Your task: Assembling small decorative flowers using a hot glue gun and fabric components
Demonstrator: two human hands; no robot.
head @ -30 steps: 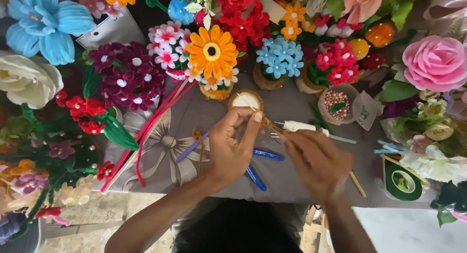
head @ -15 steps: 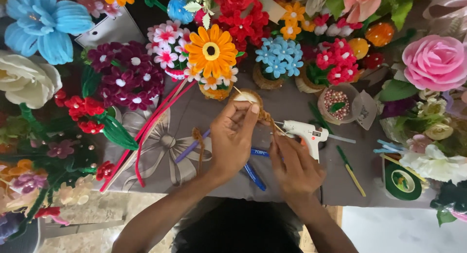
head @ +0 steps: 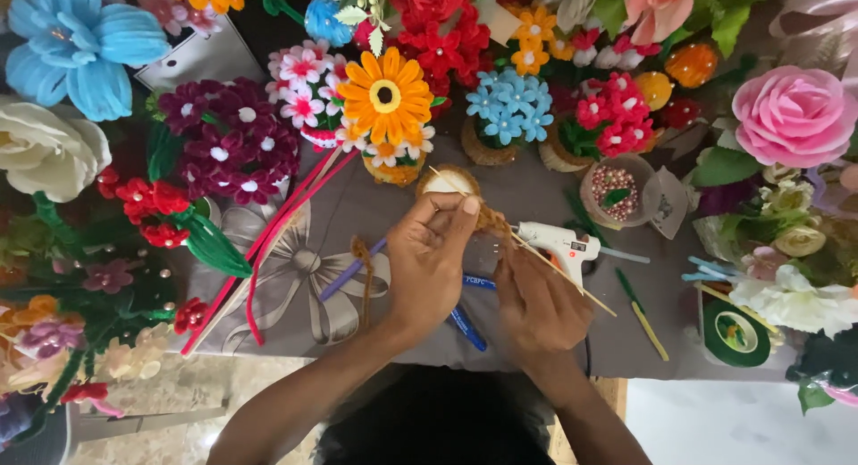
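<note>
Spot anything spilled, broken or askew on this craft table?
Nothing stands out. Both hands work a thin wooden stick wrapped in tan pipe cleaner; the glue gun lies on its side beside them, and loose pipe cleaners lie across the grey cloth.

both hands (head: 483, 268) working brown stick (head: 523, 243), glue gun (head: 559, 243)

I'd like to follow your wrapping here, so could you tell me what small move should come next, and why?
Probably one more turn of the tan fuzzy wire around the thin wooden stick. The left hand pinches the wire at the stick, the right hand steadies the stick lower down, and bare stick shows on both sides of the wrap.
</note>
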